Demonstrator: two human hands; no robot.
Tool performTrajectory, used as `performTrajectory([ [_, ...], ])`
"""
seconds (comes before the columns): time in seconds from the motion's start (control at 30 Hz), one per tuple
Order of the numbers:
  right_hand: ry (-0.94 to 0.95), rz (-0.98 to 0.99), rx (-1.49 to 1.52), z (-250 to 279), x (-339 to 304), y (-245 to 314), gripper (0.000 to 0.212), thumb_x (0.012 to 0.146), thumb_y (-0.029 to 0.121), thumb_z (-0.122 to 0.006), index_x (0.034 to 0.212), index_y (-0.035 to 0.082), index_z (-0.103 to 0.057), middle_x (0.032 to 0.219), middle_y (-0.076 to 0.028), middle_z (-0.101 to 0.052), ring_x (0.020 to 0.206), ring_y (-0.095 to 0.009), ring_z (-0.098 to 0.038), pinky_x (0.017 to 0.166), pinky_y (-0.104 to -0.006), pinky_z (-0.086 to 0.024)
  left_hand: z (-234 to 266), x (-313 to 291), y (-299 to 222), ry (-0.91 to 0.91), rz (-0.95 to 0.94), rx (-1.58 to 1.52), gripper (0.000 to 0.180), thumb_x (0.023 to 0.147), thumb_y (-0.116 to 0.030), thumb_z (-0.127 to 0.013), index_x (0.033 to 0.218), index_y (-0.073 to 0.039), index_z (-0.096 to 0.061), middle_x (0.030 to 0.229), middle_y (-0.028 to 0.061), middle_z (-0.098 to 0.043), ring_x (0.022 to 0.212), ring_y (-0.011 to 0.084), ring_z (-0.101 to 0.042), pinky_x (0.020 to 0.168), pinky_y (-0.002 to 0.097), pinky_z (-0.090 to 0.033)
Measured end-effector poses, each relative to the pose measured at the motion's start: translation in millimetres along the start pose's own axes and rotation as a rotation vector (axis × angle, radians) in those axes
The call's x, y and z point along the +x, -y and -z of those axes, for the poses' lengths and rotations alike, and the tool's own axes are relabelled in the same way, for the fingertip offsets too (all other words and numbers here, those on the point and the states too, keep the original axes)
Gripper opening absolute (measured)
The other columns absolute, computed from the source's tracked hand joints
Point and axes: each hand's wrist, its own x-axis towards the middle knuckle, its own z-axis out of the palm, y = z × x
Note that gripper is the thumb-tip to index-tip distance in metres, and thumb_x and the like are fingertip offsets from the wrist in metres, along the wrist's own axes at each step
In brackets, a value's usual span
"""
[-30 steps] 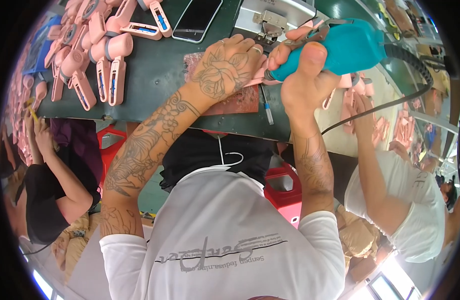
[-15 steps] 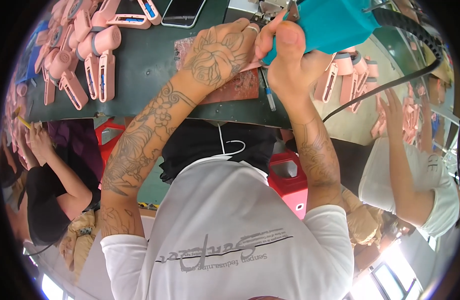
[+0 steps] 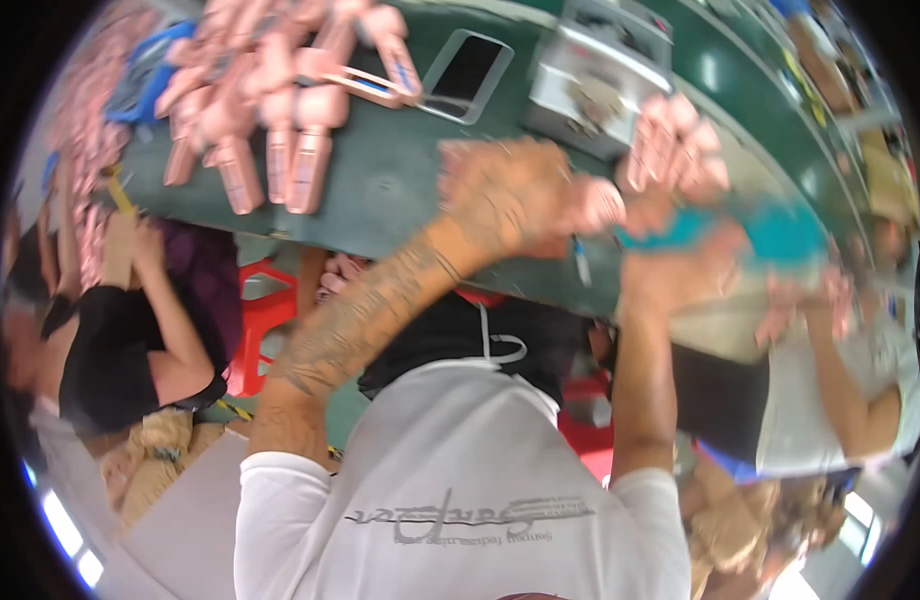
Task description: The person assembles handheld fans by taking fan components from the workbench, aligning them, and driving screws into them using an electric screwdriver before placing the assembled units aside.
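Green worktable [image 3: 375, 165]: extends beneath and beyond the left hand [image 3: 515, 195] and the right hand [image 3: 685, 270].

Pile of pink slotted-handle units [image 3: 309, 160]: on the worktable, left of the left hand and well apart from it; rounded heads lie mostly at the far ends of the handles.

Silver metal machine [image 3: 600, 85]: beyond the left hand and slightly to its right, apart from it; front fitting blurred.

Teal power screwdriver [image 3: 785, 238]: in the right hand, fingers wrapped around it, the body projecting to the right of that hand. Motion blur covers both; exact finger placement and the tool's tip cannot be determined.

Smaller group of pink units [image 3: 675, 145]: just beyond the right hand, beside the machine.

White-edged smartphone [image 3: 467, 75]: beyond the left hand, slightly to its left, dark screen up.

Reddish mat [image 3: 452, 162]: beneath the left hand, largely covered by it.

Round-headed pink piece [image 3: 592, 205]: at the fingertips of the left hand, which is curled closed over it, the head emerging toward the right hand.

Slim blue-and-white stick [image 3: 581, 262]: on the worktable between the two hands, touching neither
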Motion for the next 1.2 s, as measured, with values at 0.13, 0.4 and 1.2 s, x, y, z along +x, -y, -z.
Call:
performTrajectory([
  [0.13,-0.02,0.015,0.898,35,-15,84,0.072,0.09,0.075,-0.047,0.107,0.006,-0.06,0.062,-0.001,-0.047,0.054,-0.011,-0.044,0.049,-0.0247,-0.035,18,-36,-27,0.02,-0.248,-0.065,0.035,0.081,-0.045,-0.066,0.075,-0.01,-0.069,0.081,0.0068,-0.063,0.08,0.0228,-0.063,0.071,0.0372,-0.049],
  [0.4,-0.097,-0.07,0.856,50,-32,86,0.075,0.089,0.079,-0.042,0.103,0.006,-0.054,0.06,-0.002,-0.046,0.048,-0.013,-0.044,0.041,-0.0253,-0.035,1,-20,-29,0.287,-0.099,0.026,0.028,0.09,-0.039,-0.063,0.08,-0.013,-0.07,0.083,0.0051,-0.065,0.076,0.0235,-0.068,0.06,0.0371,-0.053],
  [1.2,-0.03,-0.208,0.647,50,-57,72,0.073,0.086,0.072,-0.059,0.104,0.001,-0.051,0.06,-0.005,-0.047,0.05,-0.018,-0.047,0.045,-0.0302,-0.039,75,-38,-4,-0.049,0.098,-0.202,0.03,0.08,-0.015,-0.077,0.108,-0.01,-0.066,0.104,0.0078,-0.064,0.095,0.0332,-0.062,0.081,0.0427,-0.052],
])
